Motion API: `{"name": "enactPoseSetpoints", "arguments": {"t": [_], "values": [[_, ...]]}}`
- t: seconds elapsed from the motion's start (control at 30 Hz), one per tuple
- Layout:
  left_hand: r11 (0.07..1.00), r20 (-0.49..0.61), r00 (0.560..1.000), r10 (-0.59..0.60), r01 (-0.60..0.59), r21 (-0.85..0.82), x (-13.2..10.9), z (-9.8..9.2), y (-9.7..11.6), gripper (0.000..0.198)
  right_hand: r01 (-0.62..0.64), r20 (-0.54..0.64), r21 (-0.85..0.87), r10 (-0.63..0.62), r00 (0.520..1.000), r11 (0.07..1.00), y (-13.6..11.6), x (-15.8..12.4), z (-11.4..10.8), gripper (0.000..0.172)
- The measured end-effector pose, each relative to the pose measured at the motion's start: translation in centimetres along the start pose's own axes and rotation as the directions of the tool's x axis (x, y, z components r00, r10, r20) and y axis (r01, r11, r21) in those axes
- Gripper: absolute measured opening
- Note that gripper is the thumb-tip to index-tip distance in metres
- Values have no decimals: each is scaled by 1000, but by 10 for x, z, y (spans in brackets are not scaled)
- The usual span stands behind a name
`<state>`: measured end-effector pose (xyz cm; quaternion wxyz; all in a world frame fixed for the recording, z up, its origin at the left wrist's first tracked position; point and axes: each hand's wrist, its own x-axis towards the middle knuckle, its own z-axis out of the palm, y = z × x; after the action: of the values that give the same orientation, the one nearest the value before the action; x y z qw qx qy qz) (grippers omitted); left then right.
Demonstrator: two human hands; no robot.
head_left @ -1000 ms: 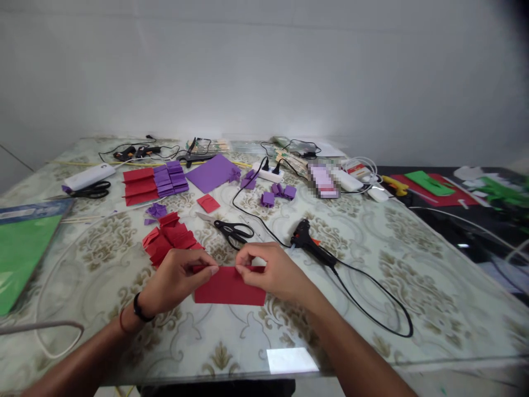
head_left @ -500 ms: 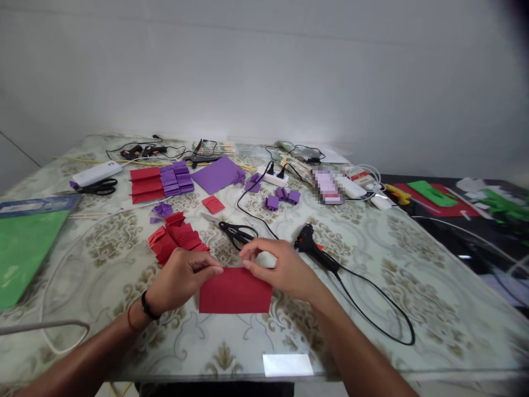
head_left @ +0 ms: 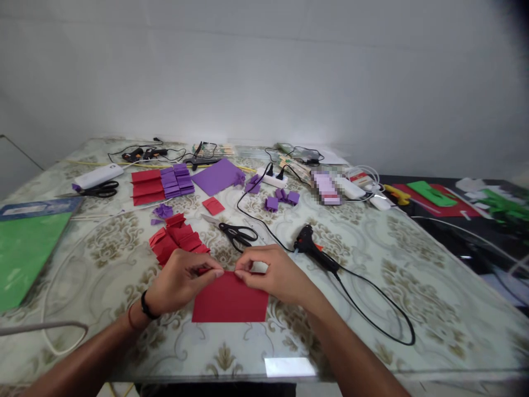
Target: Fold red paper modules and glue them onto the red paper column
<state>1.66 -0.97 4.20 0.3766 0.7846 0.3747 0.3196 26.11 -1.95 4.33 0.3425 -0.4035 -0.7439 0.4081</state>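
Observation:
A flat red paper sheet (head_left: 231, 300) hangs between my two hands just above the table's near side. My left hand (head_left: 184, 278) pinches its far edge between thumb and fingertips, left of the middle. Right beside it, my right hand (head_left: 270, 273) pinches the same edge, the two sets of fingertips nearly meeting. Folded red paper pieces (head_left: 177, 240) lie just beyond my left hand. Black-handled scissors (head_left: 237, 231) rest beyond my right hand, and a black glue gun (head_left: 312, 248) lies to its right.
Pleated red and purple pieces (head_left: 163, 183), a purple sheet (head_left: 219, 175) and small purple pieces (head_left: 281, 198) lie farther back. A white power strip (head_left: 271, 177) with black cords stands behind. At left are a green pack (head_left: 28, 253) and another pair of scissors (head_left: 99, 189).
My right hand has shifted left along the sheet's far edge, closer to my left hand, and its fingers have closed into a pinch. The sheet's near edge has come slightly toward me.

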Motion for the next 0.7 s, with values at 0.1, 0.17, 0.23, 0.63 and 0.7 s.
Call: {"name": "enactPoseSetpoints", "arguments": {"t": [0.1, 0.17, 0.23, 0.63, 0.7], "values": [[1000, -31, 999, 20, -21, -8, 3, -16, -3, 20, 10, -12, -37, -11, 1000, 999, 2, -1, -16, 9], [999, -62, 998, 7, -10, -43, 4, -26, -6, 22, 18, -39, -69, -20, 999, 997, 7, -3, -32, 9], [996, -108, 994, -9, -1, -94, 4, -34, -9, 21, 28, -122, -89, -39, 992, 996, 13, -7, -48, 11], [993, -6, 993, 115, -114, 42, 3, -13, -13, 15, 50, -134, -57, -57, 989, 997, -3, -2, -6, 7], [992, -25, 993, 119, -118, 41, 3, -12, -14, 15, 29, -103, -62, -36, 994, 998, -6, -1, -7, 8]]}}
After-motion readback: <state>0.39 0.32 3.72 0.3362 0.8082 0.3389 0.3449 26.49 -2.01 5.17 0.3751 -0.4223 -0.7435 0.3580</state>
